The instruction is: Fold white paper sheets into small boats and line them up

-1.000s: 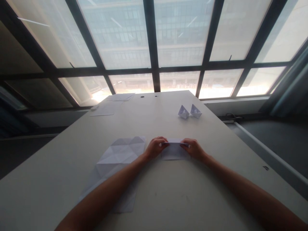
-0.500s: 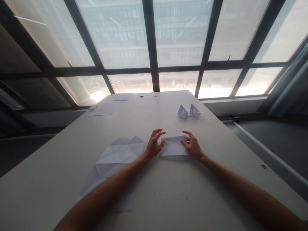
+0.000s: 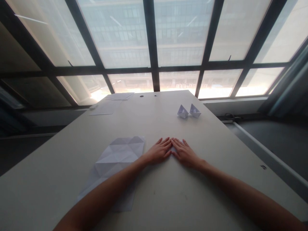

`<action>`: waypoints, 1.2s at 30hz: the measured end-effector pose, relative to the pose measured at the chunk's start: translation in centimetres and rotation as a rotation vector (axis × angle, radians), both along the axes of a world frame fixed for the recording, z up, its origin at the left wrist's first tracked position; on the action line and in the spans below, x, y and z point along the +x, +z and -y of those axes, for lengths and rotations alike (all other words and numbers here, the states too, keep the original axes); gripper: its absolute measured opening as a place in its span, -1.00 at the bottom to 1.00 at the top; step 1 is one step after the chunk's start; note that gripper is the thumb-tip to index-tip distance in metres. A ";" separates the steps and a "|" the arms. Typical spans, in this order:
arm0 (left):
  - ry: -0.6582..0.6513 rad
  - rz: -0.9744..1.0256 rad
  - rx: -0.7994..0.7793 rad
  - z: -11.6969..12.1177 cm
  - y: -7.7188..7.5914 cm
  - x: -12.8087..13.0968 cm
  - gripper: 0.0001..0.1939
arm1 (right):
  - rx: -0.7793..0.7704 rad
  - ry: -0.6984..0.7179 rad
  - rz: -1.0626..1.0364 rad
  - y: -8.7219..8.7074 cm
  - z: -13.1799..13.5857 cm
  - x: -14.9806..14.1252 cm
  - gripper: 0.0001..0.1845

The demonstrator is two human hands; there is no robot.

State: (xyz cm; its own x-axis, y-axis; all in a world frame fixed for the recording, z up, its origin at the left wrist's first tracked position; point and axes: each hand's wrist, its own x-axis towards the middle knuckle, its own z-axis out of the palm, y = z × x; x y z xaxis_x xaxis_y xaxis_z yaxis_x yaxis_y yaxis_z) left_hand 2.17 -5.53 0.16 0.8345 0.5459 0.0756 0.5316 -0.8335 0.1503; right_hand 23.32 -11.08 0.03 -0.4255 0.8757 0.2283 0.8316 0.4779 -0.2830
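Both palms face down on a small folded piece of white paper (image 3: 173, 149), which they cover almost wholly; only a sliver shows between them. My left hand (image 3: 158, 151) lies flat with its fingers stretched out and pointing right. From the other side, my right hand (image 3: 185, 154) lies flat too, its fingertips meeting those of the left. Left of the hands, a creased sheet of paper (image 3: 122, 152) is spread on the table, partly under my left forearm.
Two folded paper boats (image 3: 183, 111) stand side by side at the far right of the white table (image 3: 154, 122). Loose white sheets (image 3: 103, 109) lie at the far left. Large windows (image 3: 179, 35) rise behind the table, and a curtain (image 3: 288, 89) hangs at the right.
One second ago both hands pinched the folded paper by its ends. They let it go, fingers apart, then came together and flattened down over it.
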 end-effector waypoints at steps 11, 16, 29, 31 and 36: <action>0.108 -0.099 -0.021 -0.2 0.3 -0.8 -0.21 | -0.104 -0.160 0.174 -0.1 0.3 0.7 -0.26; 0.187 -0.081 -0.062 -0.6 0.6 -1.5 -0.13 | -0.118 -0.275 0.142 -0.4 0.1 1.3 -0.27; 0.237 -0.030 -0.066 -1.0 0.0 -1.7 -0.13 | -0.111 -0.330 0.026 -1.5 -0.2 1.7 -0.30; 0.188 0.039 -0.048 -1.1 -0.1 -1.7 -0.17 | -0.086 -0.339 0.001 -1.2 -0.2 1.6 -0.29; 0.078 0.240 -0.035 -1.4 -0.4 -1.4 -0.33 | 0.002 -0.112 -0.053 -0.1 -0.4 1.7 -0.48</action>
